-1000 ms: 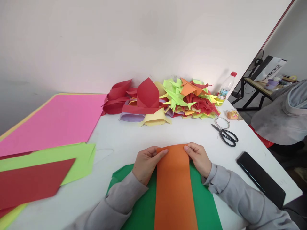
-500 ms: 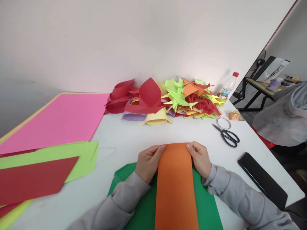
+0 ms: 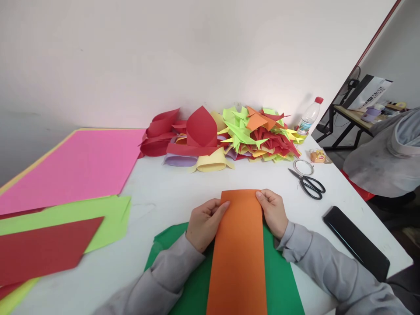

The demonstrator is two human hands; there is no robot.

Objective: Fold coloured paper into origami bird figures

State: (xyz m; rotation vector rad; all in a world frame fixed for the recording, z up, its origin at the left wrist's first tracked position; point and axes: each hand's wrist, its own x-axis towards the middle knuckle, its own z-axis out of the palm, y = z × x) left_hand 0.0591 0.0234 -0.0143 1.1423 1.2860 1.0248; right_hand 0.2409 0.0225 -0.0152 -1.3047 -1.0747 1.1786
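Observation:
A long strip of orange paper (image 3: 239, 249) stretches from the bottom edge of the view toward the middle of the table. My left hand (image 3: 205, 223) pinches its left edge a little below the far end, thumb on top. At the far right corner my right hand (image 3: 273, 210) grips the strip between thumb and fingers. Underneath lies green paper (image 3: 282, 271), showing on both sides of the orange strip. The strip's near end runs out of view.
Pink (image 3: 88, 166), lime (image 3: 111, 223) and red sheets (image 3: 46, 249) lie at left. Folded paper hats (image 3: 201, 131) and spiky paper shapes (image 3: 259, 131) line the wall. Scissors (image 3: 308, 183), a tape roll (image 3: 303, 167), a bottle (image 3: 309, 117) and a black phone (image 3: 356, 243) are at right.
My left hand has slid from the far left corner a little down the strip's left edge. The strip's far end has shifted slightly away; my right hand keeps its corner.

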